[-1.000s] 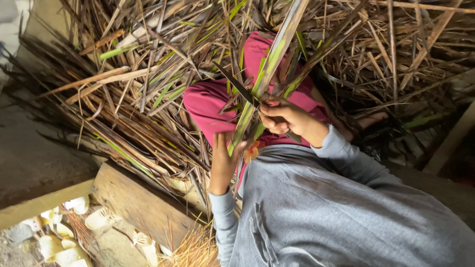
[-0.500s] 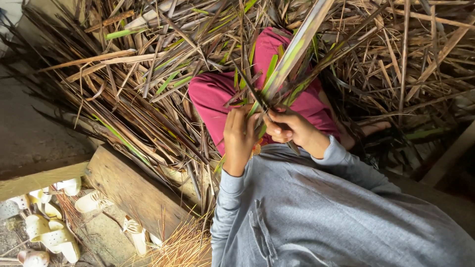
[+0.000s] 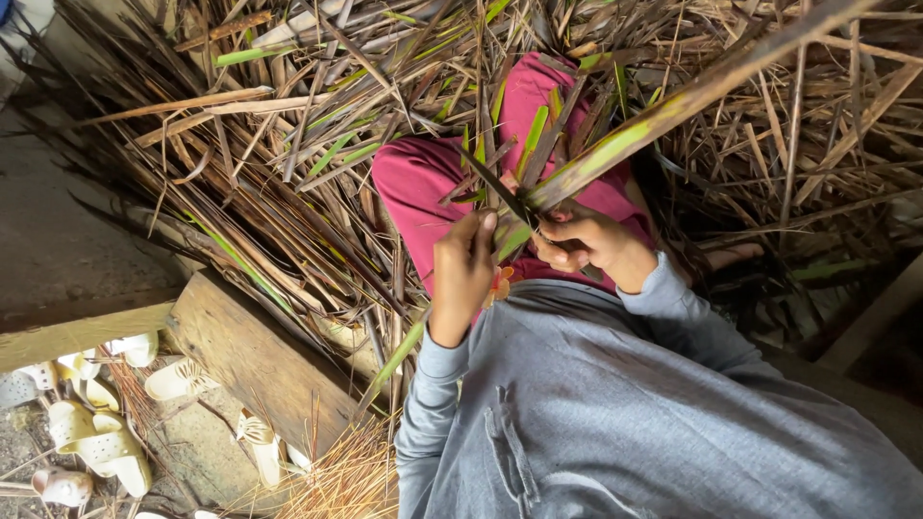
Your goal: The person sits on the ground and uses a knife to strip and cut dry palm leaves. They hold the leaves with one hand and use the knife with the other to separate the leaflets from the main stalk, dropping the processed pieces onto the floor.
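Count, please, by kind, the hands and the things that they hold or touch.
Hands: 2, the left hand and the right hand
Long leaf stalk, green and brown, gripped by both hands: 1
Dark narrow strip just above the left hand: 1
Total: 4

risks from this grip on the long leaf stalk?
1. The left hand and right hand grip the green-brown stalk very close together, where a thin dark blade-like strip crosses; a slip could likely nick a finger.
2. The stalk's long free end runs up out of view, so it may whip or twist.
3. Loose dry leaves piled over the pink-clad lap could snag it.
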